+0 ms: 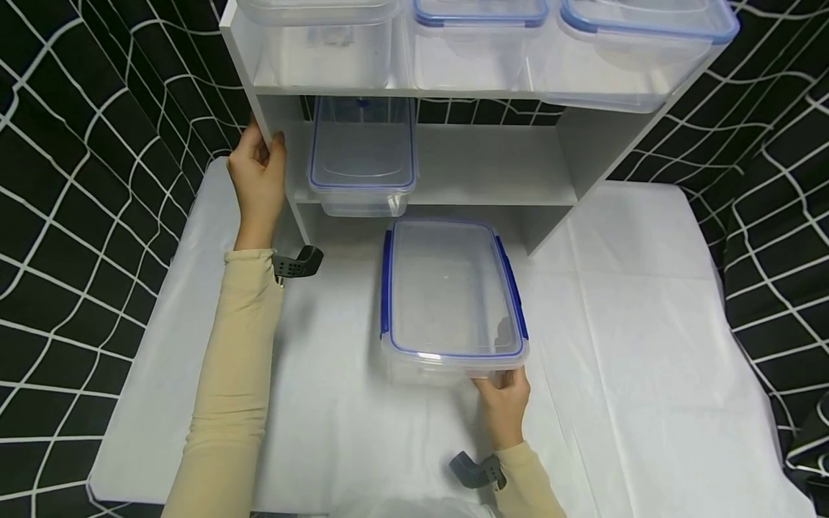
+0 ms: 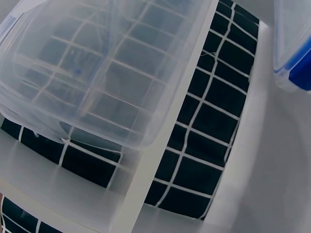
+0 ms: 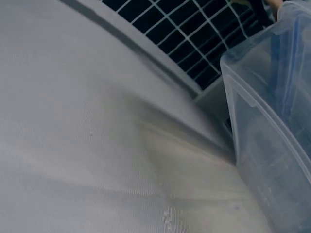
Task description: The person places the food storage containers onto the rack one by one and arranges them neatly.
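In the head view, a clear lidded plastic container (image 1: 453,288) with blue side clips lies at the foot of a white shelf unit (image 1: 492,165), its far end reaching the bottom opening. My right hand (image 1: 505,406) grips the container's near end at its right corner, fingertips partly hidden beneath the rim. In the right wrist view the container (image 3: 267,131) shows its transparent wall. My left hand (image 1: 259,169) holds the front edge of the shelf unit's left side panel, some fingers hidden behind it.
A smaller clear container (image 1: 364,151) sits on the middle shelf at left, overhanging the edge. Clear containers, including a blue-rimmed one (image 1: 479,50), line the top. A white cloth (image 1: 648,345) covers the table. Black panels with white netting (image 1: 71,237) stand around it.
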The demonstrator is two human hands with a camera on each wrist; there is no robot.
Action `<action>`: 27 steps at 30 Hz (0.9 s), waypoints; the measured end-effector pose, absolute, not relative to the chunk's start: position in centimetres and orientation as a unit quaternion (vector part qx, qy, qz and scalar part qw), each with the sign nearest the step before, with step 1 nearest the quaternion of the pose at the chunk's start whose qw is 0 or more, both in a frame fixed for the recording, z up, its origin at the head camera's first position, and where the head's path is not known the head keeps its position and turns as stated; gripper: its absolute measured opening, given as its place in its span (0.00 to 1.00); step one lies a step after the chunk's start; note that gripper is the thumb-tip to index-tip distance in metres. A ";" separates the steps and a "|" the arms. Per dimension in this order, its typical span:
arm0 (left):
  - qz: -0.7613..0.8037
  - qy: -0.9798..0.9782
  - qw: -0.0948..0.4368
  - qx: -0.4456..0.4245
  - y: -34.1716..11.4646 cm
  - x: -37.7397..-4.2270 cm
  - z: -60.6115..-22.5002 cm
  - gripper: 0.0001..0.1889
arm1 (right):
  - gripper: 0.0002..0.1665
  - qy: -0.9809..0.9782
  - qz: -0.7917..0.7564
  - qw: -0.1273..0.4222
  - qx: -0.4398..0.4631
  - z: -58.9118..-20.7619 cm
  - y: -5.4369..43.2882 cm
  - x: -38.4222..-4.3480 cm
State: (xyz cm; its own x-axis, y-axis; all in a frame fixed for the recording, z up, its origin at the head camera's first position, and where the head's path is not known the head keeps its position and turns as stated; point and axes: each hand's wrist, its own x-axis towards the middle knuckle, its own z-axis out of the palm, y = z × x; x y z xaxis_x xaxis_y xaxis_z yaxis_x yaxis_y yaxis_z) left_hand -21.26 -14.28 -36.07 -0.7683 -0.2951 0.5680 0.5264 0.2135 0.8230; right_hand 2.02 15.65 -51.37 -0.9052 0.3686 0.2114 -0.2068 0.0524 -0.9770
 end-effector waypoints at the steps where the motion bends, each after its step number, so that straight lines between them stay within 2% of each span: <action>1: -0.622 -0.705 0.331 -0.082 -14.3 -21.3 -36.1 0.16 | 0.36 -0.686 0.690 0.224 -0.056 -51.3 15.6 2.1; 12: -0.617 -0.709 0.331 -0.085 -14.1 -21.4 -35.7 0.16 | 0.16 -0.551 0.758 0.341 -0.073 -49.8 15.7 3.6; 23: -0.621 -0.708 0.328 -0.079 -14.2 -21.5 -35.5 0.14 | 0.24 -0.389 0.815 0.427 -0.037 -46.0 16.6 4.2; 27: -0.622 -0.706 0.329 -0.077 -14.3 -21.6 -35.5 0.14 | 0.33 -0.347 0.815 0.462 -0.027 -44.2 17.1 4.3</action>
State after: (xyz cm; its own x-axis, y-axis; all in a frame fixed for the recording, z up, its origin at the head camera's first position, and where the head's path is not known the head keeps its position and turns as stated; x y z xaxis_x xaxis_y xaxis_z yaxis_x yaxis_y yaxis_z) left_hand -21.63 -14.27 -35.49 -0.7711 -0.3015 0.5608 0.5186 0.2137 0.8279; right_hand 4.32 17.14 -44.21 -0.5709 0.7727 0.2774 -0.7356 -0.3313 -0.5909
